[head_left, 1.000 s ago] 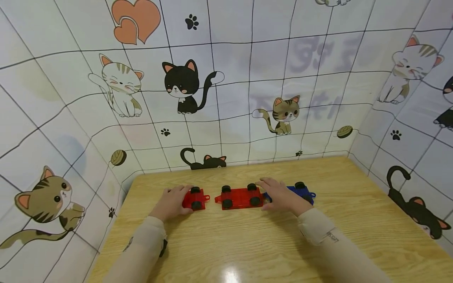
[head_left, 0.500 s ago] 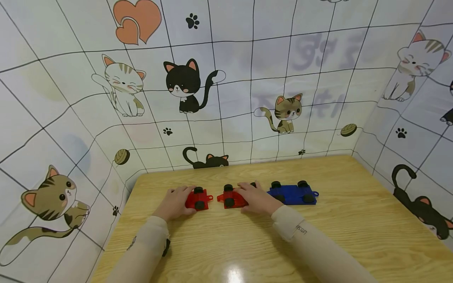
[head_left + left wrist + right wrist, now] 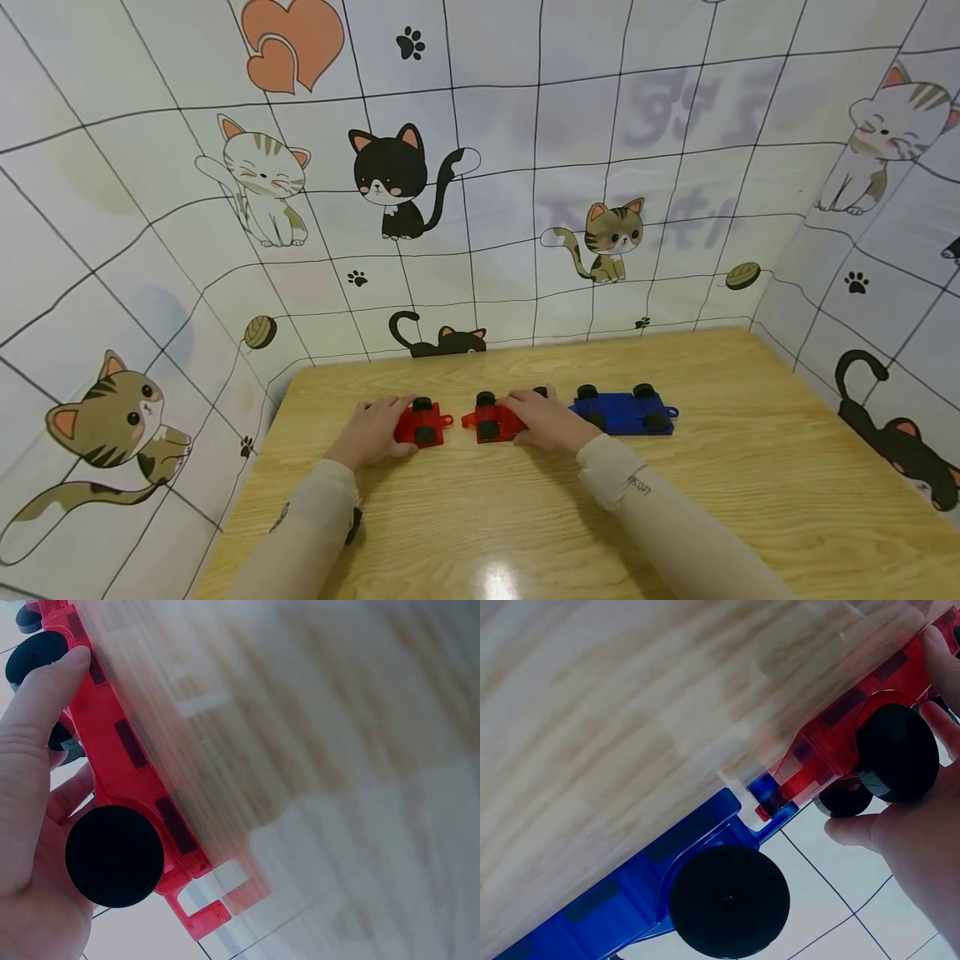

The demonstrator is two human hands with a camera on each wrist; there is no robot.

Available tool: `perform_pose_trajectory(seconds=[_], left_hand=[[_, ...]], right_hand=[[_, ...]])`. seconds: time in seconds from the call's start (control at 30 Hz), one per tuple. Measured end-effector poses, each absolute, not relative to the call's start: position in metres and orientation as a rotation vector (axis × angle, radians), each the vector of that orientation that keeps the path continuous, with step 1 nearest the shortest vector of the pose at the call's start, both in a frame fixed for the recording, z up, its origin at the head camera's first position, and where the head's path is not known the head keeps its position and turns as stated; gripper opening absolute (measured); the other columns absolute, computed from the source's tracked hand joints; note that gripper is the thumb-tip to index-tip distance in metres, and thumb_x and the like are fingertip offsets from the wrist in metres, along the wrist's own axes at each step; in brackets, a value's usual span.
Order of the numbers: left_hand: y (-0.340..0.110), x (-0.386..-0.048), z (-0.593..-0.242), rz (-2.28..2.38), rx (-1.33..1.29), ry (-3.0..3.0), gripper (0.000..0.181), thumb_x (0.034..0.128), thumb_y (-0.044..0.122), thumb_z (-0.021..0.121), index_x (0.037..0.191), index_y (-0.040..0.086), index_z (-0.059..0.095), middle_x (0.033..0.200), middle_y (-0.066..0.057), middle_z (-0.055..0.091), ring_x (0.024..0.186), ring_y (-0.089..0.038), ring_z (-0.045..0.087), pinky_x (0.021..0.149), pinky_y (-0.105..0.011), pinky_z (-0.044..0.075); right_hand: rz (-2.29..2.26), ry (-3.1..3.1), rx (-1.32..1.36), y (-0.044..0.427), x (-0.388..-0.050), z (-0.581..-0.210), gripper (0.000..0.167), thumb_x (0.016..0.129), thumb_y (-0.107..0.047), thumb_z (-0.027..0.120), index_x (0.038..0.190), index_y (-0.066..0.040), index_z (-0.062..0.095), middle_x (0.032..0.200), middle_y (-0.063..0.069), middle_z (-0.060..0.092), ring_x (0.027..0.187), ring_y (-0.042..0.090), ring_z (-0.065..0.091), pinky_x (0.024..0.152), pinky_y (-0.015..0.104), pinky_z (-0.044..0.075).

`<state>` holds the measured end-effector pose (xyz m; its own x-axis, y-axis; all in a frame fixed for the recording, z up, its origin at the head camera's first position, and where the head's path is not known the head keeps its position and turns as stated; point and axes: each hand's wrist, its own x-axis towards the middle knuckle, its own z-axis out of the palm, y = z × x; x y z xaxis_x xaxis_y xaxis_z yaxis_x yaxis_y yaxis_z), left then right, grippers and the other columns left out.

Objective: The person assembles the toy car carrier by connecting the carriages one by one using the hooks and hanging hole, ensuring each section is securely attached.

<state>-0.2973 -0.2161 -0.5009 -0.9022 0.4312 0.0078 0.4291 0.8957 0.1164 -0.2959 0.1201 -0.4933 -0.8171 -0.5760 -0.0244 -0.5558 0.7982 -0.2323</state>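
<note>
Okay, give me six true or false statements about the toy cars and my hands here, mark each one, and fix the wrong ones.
1. The left hand holds the left red car. True.
2. The blue car is on the table. True.
3. The right hand holds the blue car. False: it holds the middle red car.
4. A gap separates the two red cars. True.
5. The blue car is between the red cars. False: it is at the right end of the row.
6. The blue car's visible wheels are white. False: they are black.
</note>
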Motion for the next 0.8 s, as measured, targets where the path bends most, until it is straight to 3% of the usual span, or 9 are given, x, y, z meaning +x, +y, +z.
perform_pose_trajectory(seconds=[0.8], left_hand=[[-0.2146,-0.2967,-0.5014,0.156,0.688,3.041,0.087,0.0825,0.051,0.08,0.152,0.014,0.045,0.14,-0.013,0.058,0.128,-0.031,0.055,0.104,-0.061,0.037]], right_hand=[[-0.426,2.87,-0.89,0.1227,-0.2974,-0.4924,0.073,0.087,-0.029,0.082,0.151,-0.024,0.048,0.152,0.01,0.048,0.142,0.028,0.043,0.111,0.072,0.022]])
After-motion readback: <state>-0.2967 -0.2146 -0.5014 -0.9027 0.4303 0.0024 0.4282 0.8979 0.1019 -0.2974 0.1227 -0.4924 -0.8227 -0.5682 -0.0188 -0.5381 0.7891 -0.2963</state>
